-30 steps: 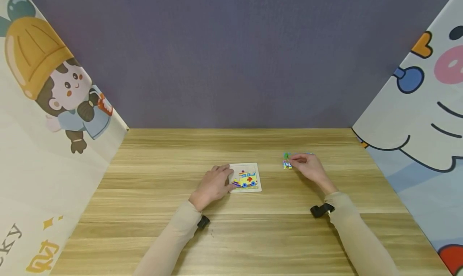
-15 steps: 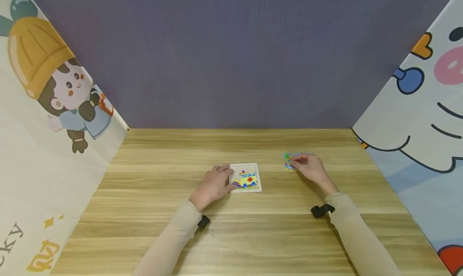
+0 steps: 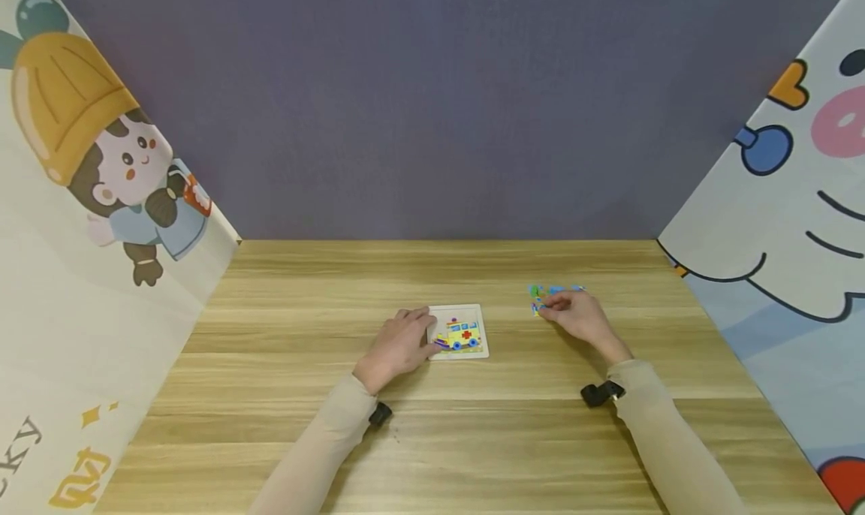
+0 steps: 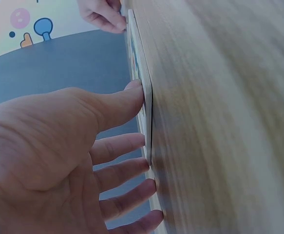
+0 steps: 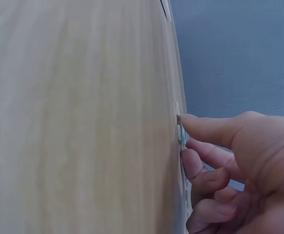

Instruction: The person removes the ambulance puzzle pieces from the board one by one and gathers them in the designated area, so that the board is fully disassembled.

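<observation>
Hands (image 3: 397, 341); ambulance pic (image 3: 462, 335) legible headcam-only

The left hand (image 3: 399, 342) lies with its palm turned inward, its fingers (image 4: 124, 202) loosely extended, slightly fanned with gaps between them, and its thumb (image 4: 117, 107) set apart from them. Behind it, past the bare left wrist (image 3: 363, 378), the sleeved left forearm (image 3: 314, 447) slants back toward the body. Well apart on the left hand's thumb side, and a little farther forward, is the right hand (image 3: 580, 316) — its thumb (image 5: 215, 129) reaching out nearly straight to meet the fingertips in a pinch, the lower fingers curled toward the palm. Behind that hand, the sleeved right forearm (image 3: 676, 444) angles back and outward.
</observation>
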{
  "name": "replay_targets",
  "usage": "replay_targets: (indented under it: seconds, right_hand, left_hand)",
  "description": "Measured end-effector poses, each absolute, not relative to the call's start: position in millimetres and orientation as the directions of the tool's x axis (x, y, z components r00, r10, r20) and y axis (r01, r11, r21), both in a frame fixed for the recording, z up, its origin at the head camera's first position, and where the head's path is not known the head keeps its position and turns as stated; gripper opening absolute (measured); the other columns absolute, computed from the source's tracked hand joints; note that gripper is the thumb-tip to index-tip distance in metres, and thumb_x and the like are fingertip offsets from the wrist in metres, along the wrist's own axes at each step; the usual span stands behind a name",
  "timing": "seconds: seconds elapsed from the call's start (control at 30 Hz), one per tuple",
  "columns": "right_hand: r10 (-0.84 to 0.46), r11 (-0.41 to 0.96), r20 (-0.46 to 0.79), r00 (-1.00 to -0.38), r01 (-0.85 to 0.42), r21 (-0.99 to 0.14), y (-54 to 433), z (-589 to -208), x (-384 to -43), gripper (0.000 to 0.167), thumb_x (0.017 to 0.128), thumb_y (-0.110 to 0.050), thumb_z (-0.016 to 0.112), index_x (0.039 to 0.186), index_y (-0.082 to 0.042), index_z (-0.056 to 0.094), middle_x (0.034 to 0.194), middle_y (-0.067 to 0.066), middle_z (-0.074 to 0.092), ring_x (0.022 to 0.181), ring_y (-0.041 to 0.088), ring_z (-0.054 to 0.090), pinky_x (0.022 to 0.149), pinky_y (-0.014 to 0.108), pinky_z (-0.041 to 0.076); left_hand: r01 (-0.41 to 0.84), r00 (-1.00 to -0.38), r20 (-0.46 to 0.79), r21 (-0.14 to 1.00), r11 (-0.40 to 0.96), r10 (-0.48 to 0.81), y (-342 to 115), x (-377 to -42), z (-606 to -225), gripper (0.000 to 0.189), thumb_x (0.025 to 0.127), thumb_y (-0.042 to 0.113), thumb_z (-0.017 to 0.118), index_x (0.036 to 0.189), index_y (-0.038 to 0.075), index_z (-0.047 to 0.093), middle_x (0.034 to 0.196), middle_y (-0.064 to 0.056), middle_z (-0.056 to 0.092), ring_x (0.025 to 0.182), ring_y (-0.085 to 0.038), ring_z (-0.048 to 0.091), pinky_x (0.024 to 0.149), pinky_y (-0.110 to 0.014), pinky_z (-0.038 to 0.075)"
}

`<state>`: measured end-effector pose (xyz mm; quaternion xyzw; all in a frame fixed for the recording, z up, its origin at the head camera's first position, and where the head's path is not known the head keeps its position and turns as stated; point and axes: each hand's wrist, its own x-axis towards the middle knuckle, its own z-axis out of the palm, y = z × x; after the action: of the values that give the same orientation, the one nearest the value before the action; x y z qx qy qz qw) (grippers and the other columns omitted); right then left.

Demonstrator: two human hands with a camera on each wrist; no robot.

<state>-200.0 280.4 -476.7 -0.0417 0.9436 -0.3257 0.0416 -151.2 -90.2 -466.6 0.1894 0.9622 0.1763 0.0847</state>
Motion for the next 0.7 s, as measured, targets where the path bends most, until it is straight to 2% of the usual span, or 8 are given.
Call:
replay_targets:
  seconds: [0.17,0.33,0.47,0.7]
  right_hand:
    - [-0.107,0.766,-0.034,-0.994,-0.061,-0.64,276,-479,-199,0.034,0.1,-0.033,0.076,0.119,-0.005,0.079,0.111,0.014,0.079,0.107,0.034,0.073,0.095,0.052,0.059]
    - [-0.151,0.732,0.007,-0.988,-0.117,-0.671,265,-479,-197,0.03,0.098,-0.027,0.078,0.116,-0.002,0.079,0.103,0.012,0.079,0.096,0.027,0.074,0.086,0.041,0.061]
    - [-0.19,0.718,0.034,-0.981,-0.162,-0.677,257,-479,-196,0.027,0.097,-0.023,0.079,0.114,-0.001,0.079,0.098,0.01,0.079,0.09,0.021,0.072,0.081,0.034,0.058]
    - [-0.228,0.705,0.051,-0.972,-0.201,-0.681,244,-482,-197,0.024,0.095,-0.023,0.081,0.11,-0.004,0.08,0.095,0.007,0.079,0.085,0.016,0.068,0.075,0.028,0.053]
  left_hand:
    - [0.34,-0.912,-0.096,0.372,0.864,0.4,-90,-152,-468,0.06,0.102,0.041,0.072,0.15,0.008,0.059,0.166,-0.015,0.047,0.15,-0.04,0.047,0.122,-0.059,0.043]
    - [0.337,-0.912,-0.096,0.375,0.863,0.398,-90,-151,-467,0.06,0.102,0.041,0.072,0.15,0.008,0.06,0.166,-0.015,0.047,0.15,-0.04,0.047,0.121,-0.059,0.043]
    - [0.333,-0.913,-0.101,0.373,0.866,0.394,-90,-151,-467,0.061,0.102,0.042,0.072,0.151,0.009,0.059,0.167,-0.014,0.047,0.15,-0.04,0.047,0.122,-0.059,0.043]
    - [0.329,-0.915,-0.099,0.378,0.865,0.391,-89,-150,-464,0.06,0.101,0.041,0.072,0.151,0.009,0.059,0.167,-0.014,0.046,0.15,-0.04,0.047,0.121,-0.059,0.043]
